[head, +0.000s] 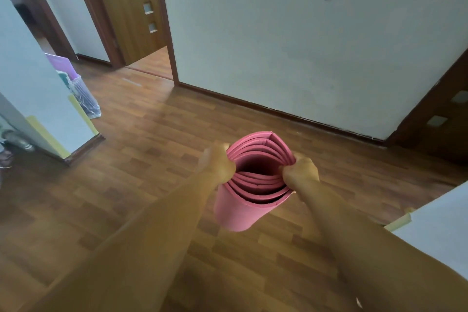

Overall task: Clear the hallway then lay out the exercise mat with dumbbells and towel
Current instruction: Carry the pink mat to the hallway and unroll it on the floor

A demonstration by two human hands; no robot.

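Observation:
A pink exercise mat [235, 208], rolled up loosely, hangs upright in front of me above the wooden floor, its open top end facing the camera. My left hand [219, 162] grips the left rim of the roll. My right hand [301, 172] grips the right rim. Both arms are stretched forward. I see no dumbbells or towel.
A wood-laminate hallway floor [141, 134] spreads around the mat. A pale wall [291, 45] with a dark skirting runs ahead. A wall corner [76, 139] juts in at left, with bagged purple items [83, 94] behind it. An open wooden door [126, 7] stands far left; a white surface [440, 225] sits at right.

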